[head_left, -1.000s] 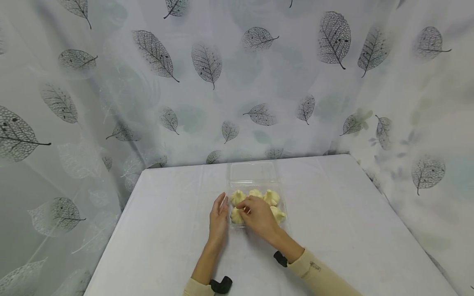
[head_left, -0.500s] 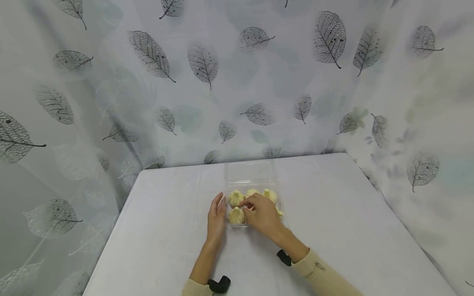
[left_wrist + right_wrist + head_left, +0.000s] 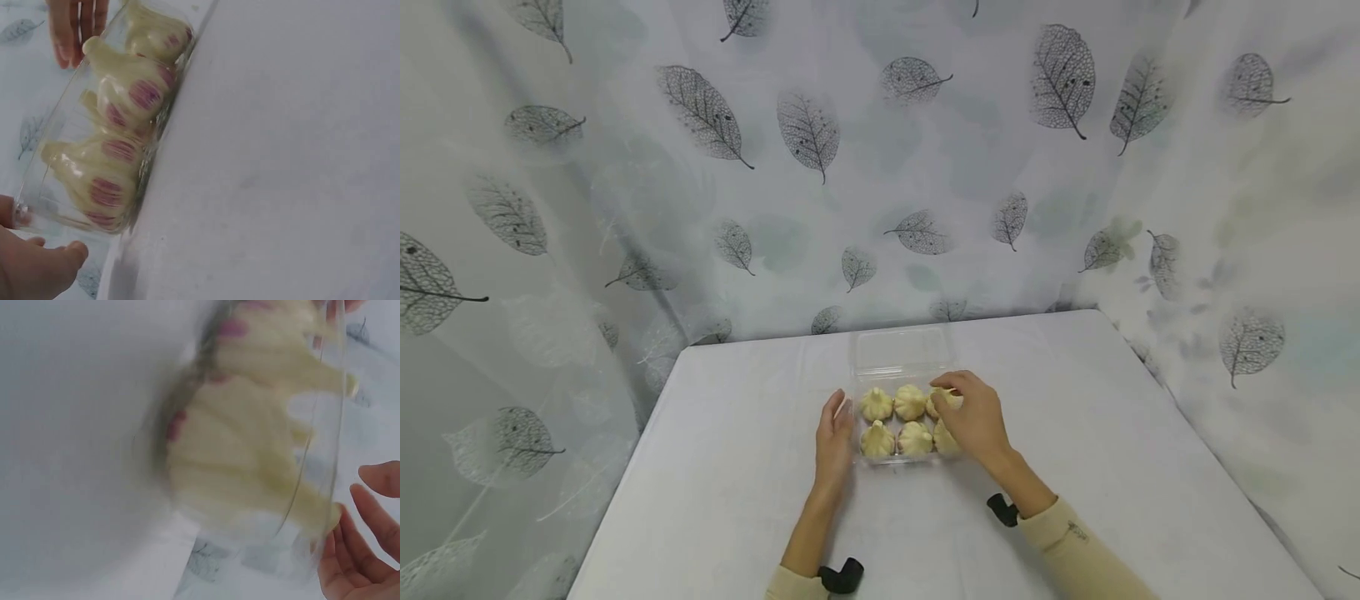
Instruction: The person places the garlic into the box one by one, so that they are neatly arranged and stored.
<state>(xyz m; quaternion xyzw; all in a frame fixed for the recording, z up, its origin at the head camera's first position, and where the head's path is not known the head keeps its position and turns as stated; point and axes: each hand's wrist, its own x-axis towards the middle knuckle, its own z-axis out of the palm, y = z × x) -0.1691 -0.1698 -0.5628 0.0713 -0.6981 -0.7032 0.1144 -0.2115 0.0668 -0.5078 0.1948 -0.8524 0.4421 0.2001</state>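
Several pale garlic bulbs (image 3: 877,440) with purple streaks stand stem-up in two rows inside a clear plastic clamshell box (image 3: 904,352), its lid folded back. Alongside the box's left wall is my left hand (image 3: 833,442), fingers extended; the left wrist view has its thumb (image 3: 69,253) near the box corner. My right hand (image 3: 976,417) hovers at the right end, fingers bent and thumb apart from them, partly covering the right-hand bulbs. In the right wrist view, blurred, its fingers (image 3: 359,550) reach beside the stem of the nearest garlic bulb (image 3: 231,456), holding nothing.
A white cloth covers the table (image 3: 760,433). Leaf-printed curtains (image 3: 880,167) hang behind it and along both sides. Each wrist carries a small black camera mount (image 3: 841,577).
My right hand has moved rightward from the front-left and middle bulbs to the right end of the box, uncovering the middle ones. My left hand stays at the left wall.
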